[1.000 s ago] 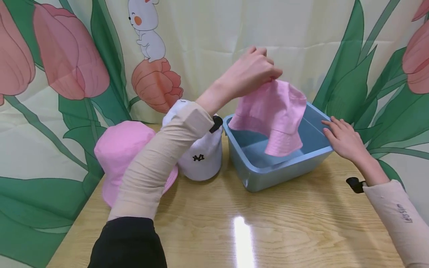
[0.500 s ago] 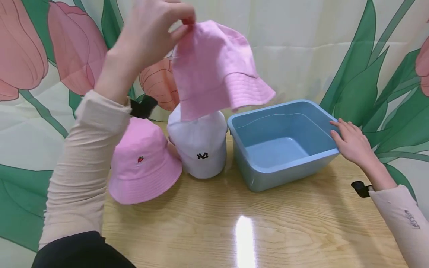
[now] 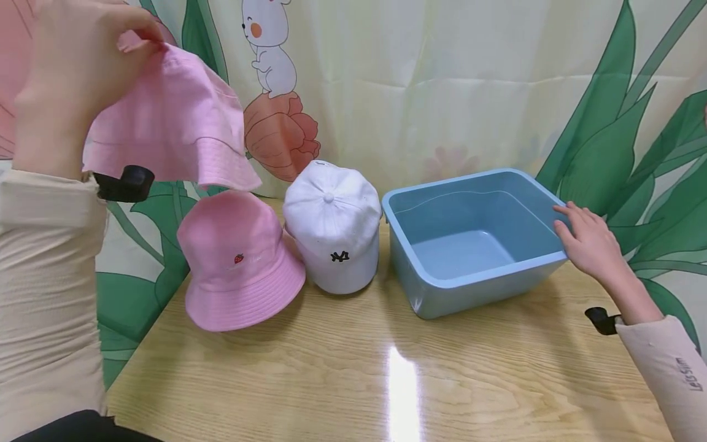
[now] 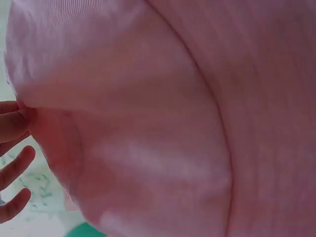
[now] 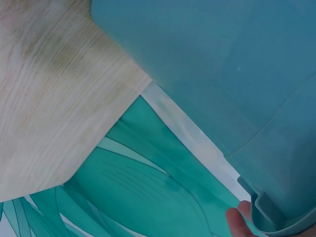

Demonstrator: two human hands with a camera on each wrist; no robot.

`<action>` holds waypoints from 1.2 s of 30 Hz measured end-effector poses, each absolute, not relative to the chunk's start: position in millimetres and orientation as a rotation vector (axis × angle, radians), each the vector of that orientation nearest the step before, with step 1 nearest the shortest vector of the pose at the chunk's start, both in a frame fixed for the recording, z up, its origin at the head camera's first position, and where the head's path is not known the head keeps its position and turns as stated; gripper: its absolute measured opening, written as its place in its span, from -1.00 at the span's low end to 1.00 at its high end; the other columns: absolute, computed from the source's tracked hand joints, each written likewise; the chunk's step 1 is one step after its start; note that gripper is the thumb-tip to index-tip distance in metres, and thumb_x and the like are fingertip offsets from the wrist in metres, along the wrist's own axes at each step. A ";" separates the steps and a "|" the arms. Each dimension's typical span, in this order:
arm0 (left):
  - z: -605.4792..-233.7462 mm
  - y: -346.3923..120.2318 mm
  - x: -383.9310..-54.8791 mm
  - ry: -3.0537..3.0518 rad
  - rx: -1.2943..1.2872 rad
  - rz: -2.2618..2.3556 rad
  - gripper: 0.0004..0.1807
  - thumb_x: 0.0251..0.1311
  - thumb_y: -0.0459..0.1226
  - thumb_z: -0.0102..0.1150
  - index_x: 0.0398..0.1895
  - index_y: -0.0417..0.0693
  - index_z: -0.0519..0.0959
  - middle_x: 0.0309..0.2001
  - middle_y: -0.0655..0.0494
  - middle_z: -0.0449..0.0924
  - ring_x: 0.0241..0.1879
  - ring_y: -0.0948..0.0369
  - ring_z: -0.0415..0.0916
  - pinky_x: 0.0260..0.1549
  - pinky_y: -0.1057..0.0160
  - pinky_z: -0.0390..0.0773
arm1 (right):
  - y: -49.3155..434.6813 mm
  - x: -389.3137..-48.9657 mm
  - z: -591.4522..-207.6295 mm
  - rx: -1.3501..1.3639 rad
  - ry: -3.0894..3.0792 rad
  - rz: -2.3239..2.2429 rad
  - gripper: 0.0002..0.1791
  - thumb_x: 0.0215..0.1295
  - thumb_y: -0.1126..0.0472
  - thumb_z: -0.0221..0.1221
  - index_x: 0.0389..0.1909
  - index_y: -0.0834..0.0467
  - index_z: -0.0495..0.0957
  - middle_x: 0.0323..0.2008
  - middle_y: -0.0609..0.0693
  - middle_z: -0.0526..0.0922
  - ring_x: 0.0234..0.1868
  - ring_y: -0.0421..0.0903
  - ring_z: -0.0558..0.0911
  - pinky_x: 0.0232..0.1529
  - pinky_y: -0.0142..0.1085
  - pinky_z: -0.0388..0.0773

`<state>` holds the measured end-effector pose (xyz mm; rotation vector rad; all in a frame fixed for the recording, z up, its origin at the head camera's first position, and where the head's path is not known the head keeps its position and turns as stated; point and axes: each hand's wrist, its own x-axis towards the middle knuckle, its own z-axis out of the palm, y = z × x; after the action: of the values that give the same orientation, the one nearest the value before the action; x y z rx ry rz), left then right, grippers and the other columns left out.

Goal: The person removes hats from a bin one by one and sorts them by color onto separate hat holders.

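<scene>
My left hand [image 3: 91,80] pinches the crown of a pink bucket hat [image 3: 177,123], which hangs brim down at the upper left of the head view. In the left wrist view this bucket hat [image 4: 133,133] fills most of the picture, with the fingertips [image 4: 15,123] at its edge. My right hand [image 3: 593,242] rests on the right rim of a blue plastic bin [image 3: 469,282], its fingers relaxed. Fingertips [image 5: 238,224] show beside the bin's rim in the right wrist view. The bin's visible floor is bare.
Another pink bucket hat [image 3: 237,264] with a small strawberry emblem stands on the wooden table [image 3: 309,374], below the held hat. A white baseball cap [image 3: 331,215] with a dark emblem stands between it and the bin. A tulip-printed curtain [image 3: 414,92] hangs behind.
My left hand has carried the bucket hat up out of the bin and leftward, past the white cap, to above the other pink hat. My right hand has stayed on the rim.
</scene>
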<state>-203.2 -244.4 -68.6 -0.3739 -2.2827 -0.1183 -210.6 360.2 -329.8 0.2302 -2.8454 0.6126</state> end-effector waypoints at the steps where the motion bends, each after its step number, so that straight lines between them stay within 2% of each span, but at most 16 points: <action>1: -70.7 -249.3 -203.3 -2.293 -0.351 -0.115 -0.74 0.16 -0.36 -0.12 -0.36 -0.24 0.61 -0.59 0.36 0.52 -0.18 -0.08 0.26 0.06 -0.06 0.12 | 360.3 -210.8 -329.9 0.228 -2.845 0.615 -0.42 0.39 0.04 -0.39 0.27 0.34 0.06 0.33 0.37 -0.11 0.32 0.39 -0.16 0.14 0.32 -0.24; 2: -73.1 -253.7 -203.5 -2.303 -0.334 -0.104 -0.77 0.16 -0.37 -0.09 -0.36 -0.25 0.61 -0.58 0.34 0.56 -0.19 -0.10 0.26 0.02 -0.07 0.11 | 360.3 -211.0 -330.0 0.227 -2.844 0.615 -0.42 0.38 0.04 -0.38 0.27 0.34 0.06 0.33 0.37 -0.11 0.32 0.39 -0.15 0.14 0.32 -0.23; 5: -85.5 -261.1 -201.0 -2.292 -0.365 -0.057 -0.83 0.15 -0.38 0.01 -0.37 -0.26 0.61 -0.39 -0.29 0.56 -0.27 -0.14 0.26 -0.23 -0.05 0.12 | 360.4 -211.2 -330.0 0.229 -2.844 0.618 -0.43 0.38 0.05 -0.38 0.27 0.34 0.06 0.33 0.37 -0.11 0.32 0.39 -0.15 0.15 0.32 -0.24; 8: -101.1 -262.5 -195.5 -2.303 -0.417 -0.023 -0.86 0.13 -0.39 0.05 -0.39 -0.24 0.61 -0.36 -0.28 0.58 -0.24 -0.15 0.29 -0.35 -0.04 0.04 | 361.1 -210.4 -329.7 0.233 -2.840 0.620 -0.43 0.38 0.05 -0.38 0.26 0.35 0.08 0.33 0.37 -0.10 0.31 0.39 -0.14 0.16 0.31 -0.24; 16: -115.7 -266.5 -175.4 -2.339 -0.438 -0.077 -0.79 0.16 -0.44 -0.05 -0.33 -0.20 0.62 -0.30 -0.24 0.60 -0.19 -0.08 0.30 -0.21 0.04 0.04 | 364.3 -203.9 -329.9 0.231 -2.827 0.623 -0.44 0.39 0.07 -0.37 0.24 0.38 0.10 0.33 0.37 -0.10 0.31 0.38 -0.11 0.20 0.26 -0.26; 23: -117.9 -272.2 -159.1 -2.314 -0.491 -0.070 -0.85 0.09 -0.49 0.05 -0.36 -0.23 0.63 -0.30 -0.26 0.60 -0.20 -0.06 0.30 -0.15 -0.01 0.10 | 365.7 -201.3 -331.2 0.223 -2.823 0.627 -0.44 0.39 0.07 -0.37 0.24 0.38 0.11 0.33 0.36 -0.09 0.31 0.38 -0.11 0.21 0.25 -0.27; 24: -118.2 -274.5 -157.8 -2.294 -0.502 -0.086 -0.85 0.07 -0.50 0.06 -0.38 -0.23 0.63 -0.28 -0.03 0.66 -0.23 0.06 0.33 -0.14 -0.01 0.11 | 365.6 -201.1 -331.2 0.225 -2.823 0.628 -0.44 0.39 0.07 -0.37 0.24 0.38 0.11 0.33 0.36 -0.09 0.31 0.39 -0.11 0.21 0.26 -0.27; 25: -118.4 -277.1 -156.7 -2.272 -0.513 -0.084 -0.85 0.04 -0.52 0.07 -0.40 -0.24 0.63 -0.32 -0.02 0.66 -0.27 0.15 0.31 -0.16 0.06 0.13 | 365.5 -201.0 -331.3 0.231 -2.821 0.629 -0.44 0.39 0.07 -0.37 0.24 0.38 0.11 0.33 0.36 -0.09 0.31 0.39 -0.11 0.21 0.25 -0.27; 26: -118.7 -280.1 -155.7 -2.254 -0.525 -0.083 -0.85 0.02 -0.54 0.09 -0.41 -0.24 0.62 -0.31 0.26 0.67 -0.30 0.27 0.28 -0.18 0.16 0.14 | 365.4 -200.8 -331.2 0.234 -2.820 0.631 -0.44 0.39 0.07 -0.37 0.24 0.38 0.12 0.33 0.37 -0.09 0.30 0.39 -0.11 0.21 0.25 -0.27; 28: -120.1 -286.2 -154.6 -2.232 -0.551 -0.085 -0.86 -0.05 -0.56 0.13 -0.46 -0.22 0.62 -0.37 0.79 0.49 -0.33 0.51 0.15 -0.26 0.37 0.13 | 365.0 -200.7 -331.4 0.235 -2.819 0.630 -0.44 0.39 0.07 -0.37 0.24 0.38 0.12 0.33 0.37 -0.09 0.30 0.40 -0.10 0.20 0.26 -0.26; 29: -121.1 -288.7 -154.2 -2.243 -0.566 -0.079 -0.85 -0.08 -0.57 0.15 -0.47 -0.21 0.62 -0.39 1.00 0.30 -0.33 0.58 0.05 -0.35 0.40 0.10 | 364.8 -200.7 -331.4 0.232 -2.819 0.629 -0.44 0.39 0.07 -0.37 0.24 0.38 0.12 0.33 0.37 -0.09 0.30 0.40 -0.10 0.20 0.26 -0.26; 30: -122.1 -290.9 -153.7 -2.265 -0.572 -0.079 -0.83 -0.11 -0.57 0.16 -0.47 -0.20 0.62 -0.41 1.12 0.11 -0.31 0.65 -0.05 -0.40 0.44 0.06 | 364.8 -200.6 -331.4 0.227 -2.819 0.628 -0.44 0.39 0.07 -0.37 0.24 0.38 0.12 0.33 0.36 -0.09 0.30 0.40 -0.10 0.19 0.27 -0.25; 31: -122.8 -292.2 -153.2 -2.291 -0.576 -0.059 -0.83 -0.13 -0.57 0.18 -0.47 -0.20 0.62 -0.39 1.01 0.29 -0.32 0.62 -0.01 -0.46 0.46 0.04 | 364.8 -200.6 -331.3 0.224 -2.819 0.627 -0.44 0.39 0.07 -0.37 0.24 0.38 0.12 0.33 0.36 -0.09 0.30 0.40 -0.10 0.19 0.27 -0.25; 32: -123.8 -293.2 -153.2 -2.314 -0.575 -0.069 -0.82 -0.14 -0.57 0.19 -0.46 -0.19 0.63 -0.38 1.13 0.12 -0.33 0.66 -0.02 -0.48 0.48 0.05 | 364.9 -200.7 -331.2 0.219 -2.820 0.626 -0.44 0.39 0.07 -0.37 0.24 0.37 0.11 0.33 0.36 -0.09 0.30 0.40 -0.10 0.18 0.28 -0.25; 34: -125.6 -292.2 -153.7 -2.347 -0.571 -0.065 -0.81 -0.15 -0.55 0.21 -0.44 -0.17 0.64 -0.38 0.82 0.47 -0.34 0.68 -0.01 -0.49 0.41 0.09 | 365.1 -201.3 -330.9 0.217 -2.821 0.625 -0.44 0.39 0.07 -0.38 0.24 0.37 0.11 0.34 0.36 -0.09 0.30 0.41 -0.11 0.17 0.29 -0.24; 36: -126.9 -289.2 -155.4 -2.378 -0.567 -0.043 -0.82 -0.12 -0.53 0.20 -0.41 -0.18 0.63 -0.36 0.30 0.66 -0.35 0.55 0.16 -0.47 0.36 0.13 | 365.0 -202.4 -330.5 0.213 -2.824 0.629 -0.44 0.39 0.06 -0.38 0.24 0.37 0.11 0.34 0.35 -0.10 0.29 0.41 -0.11 0.15 0.31 -0.23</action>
<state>-155.4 -289.2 -126.9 -0.5668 -2.3781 -0.0426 -202.4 365.0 -330.5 0.2134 -2.8236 0.6290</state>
